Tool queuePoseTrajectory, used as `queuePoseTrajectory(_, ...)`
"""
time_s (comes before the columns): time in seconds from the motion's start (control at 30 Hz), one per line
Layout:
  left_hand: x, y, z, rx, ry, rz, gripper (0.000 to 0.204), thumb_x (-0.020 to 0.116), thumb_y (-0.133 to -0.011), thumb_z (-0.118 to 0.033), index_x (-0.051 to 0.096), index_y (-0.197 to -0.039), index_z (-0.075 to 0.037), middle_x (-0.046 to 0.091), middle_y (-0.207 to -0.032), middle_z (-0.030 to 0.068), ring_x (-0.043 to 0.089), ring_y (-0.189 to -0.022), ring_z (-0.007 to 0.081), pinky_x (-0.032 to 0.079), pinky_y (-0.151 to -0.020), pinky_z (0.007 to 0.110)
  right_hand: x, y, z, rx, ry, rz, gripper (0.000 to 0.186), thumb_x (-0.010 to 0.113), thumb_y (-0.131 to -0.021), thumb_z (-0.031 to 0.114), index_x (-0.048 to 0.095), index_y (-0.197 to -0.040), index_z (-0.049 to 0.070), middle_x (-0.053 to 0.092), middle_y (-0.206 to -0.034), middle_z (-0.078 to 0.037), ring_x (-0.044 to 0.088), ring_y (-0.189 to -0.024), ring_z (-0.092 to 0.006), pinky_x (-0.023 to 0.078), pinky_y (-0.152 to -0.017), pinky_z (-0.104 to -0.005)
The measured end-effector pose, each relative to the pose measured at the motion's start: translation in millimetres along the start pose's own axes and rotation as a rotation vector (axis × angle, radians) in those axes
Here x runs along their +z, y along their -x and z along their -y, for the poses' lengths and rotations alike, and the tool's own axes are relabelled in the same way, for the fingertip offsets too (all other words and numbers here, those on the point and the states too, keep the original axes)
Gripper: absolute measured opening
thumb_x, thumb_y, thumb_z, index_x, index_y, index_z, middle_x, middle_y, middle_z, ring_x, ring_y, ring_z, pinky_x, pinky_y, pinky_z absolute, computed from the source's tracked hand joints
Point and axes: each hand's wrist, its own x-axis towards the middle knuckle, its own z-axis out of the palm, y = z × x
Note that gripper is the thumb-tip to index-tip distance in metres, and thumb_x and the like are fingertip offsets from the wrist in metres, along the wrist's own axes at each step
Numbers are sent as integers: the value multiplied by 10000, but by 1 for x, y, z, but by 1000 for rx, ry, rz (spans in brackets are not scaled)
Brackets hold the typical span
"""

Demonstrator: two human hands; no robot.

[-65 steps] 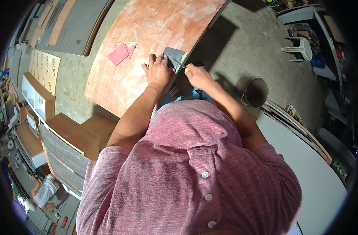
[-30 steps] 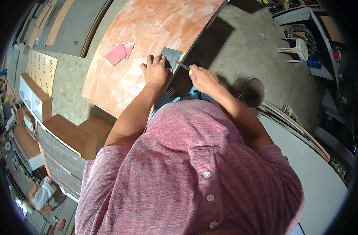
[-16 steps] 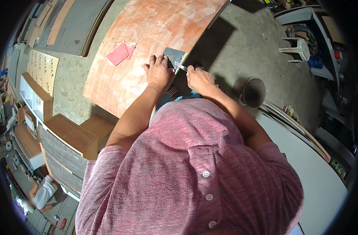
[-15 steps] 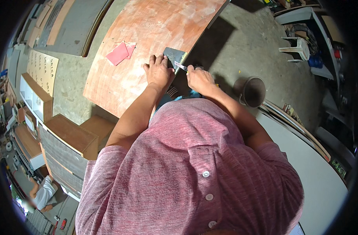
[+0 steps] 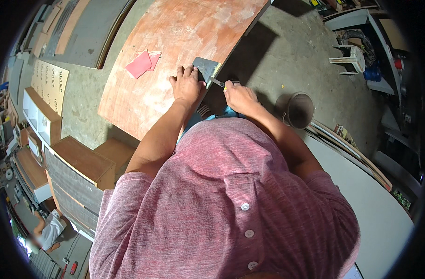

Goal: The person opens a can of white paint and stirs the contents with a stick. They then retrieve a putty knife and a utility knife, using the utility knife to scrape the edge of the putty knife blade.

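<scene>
The left hand (image 5: 186,87) lies splayed, partly on a flat dark-grey sheet (image 5: 205,66) at the reddish wooden board (image 5: 170,37)'s right edge; the right hand (image 5: 241,97) grips a slim metal-bladed tool (image 5: 216,82).

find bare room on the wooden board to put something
The wooden board has bare wood beyond the pink sheets and dark sheet, and below the pink sheets, left of the left hand. Its right edge is crowded by that hand, the dark sheet and the bladed tool in the right hand.
</scene>
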Motion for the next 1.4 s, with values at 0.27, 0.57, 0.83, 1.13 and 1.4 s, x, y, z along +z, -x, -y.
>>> queuePoseTrajectory(0.27,-5,4,-4,6,-3,-5,598,728,-807,-326,577,-1339,-100,493,-1447,44,332,-1400,306,265,-1051,581,4,-9,10,45,30,20,249,478,-964,239,512,-1000,-5,655,-868,-289,662,-828,-463,521,-732,-560)
queuePoseTrajectory(0.57,-4,0,-4,17,-16,9,588,726,-813,-336,576,-1334,-111,494,-1446,38,324,-1403,300,275,-1039,595,4,-53,-42,164,-321,-157,357,382,-982,295,588,-1030,7,634,-1055,-288,587,-1027,-473,451,-902,-554)
queuePoseTrajectory(0.83,-1,0,-2,13,-33,5,606,726,-818,-353,568,-1353,-116,485,-1455,36,319,-1405,299,275,-1046,587,-4,-1,-2,-42,-5,14,267,468,-969,251,534,-991,-7,658,-881,-299,659,-824,-470,521,-749,-551)
queuePoseTrajectory(1.13,-1,1,-2,17,-20,-4,600,732,-807,-326,577,-1343,-104,483,-1457,42,323,-1403,297,275,-1044,583,-7,-22,14,-8,62,47,279,458,-970,243,554,-1007,-17,664,-898,-304,669,-871,-455,528,-780,-533)
queuePoseTrajectory(1.4,-5,0,-5,15,-40,-16,589,742,-790,-318,587,-1319,-110,502,-1433,20,351,-1382,245,300,-1022,563,-12,-33,-19,40,-197,68,304,430,-977,276,547,-1041,2,657,-956,-306,631,-913,-482,477,-815,-578)
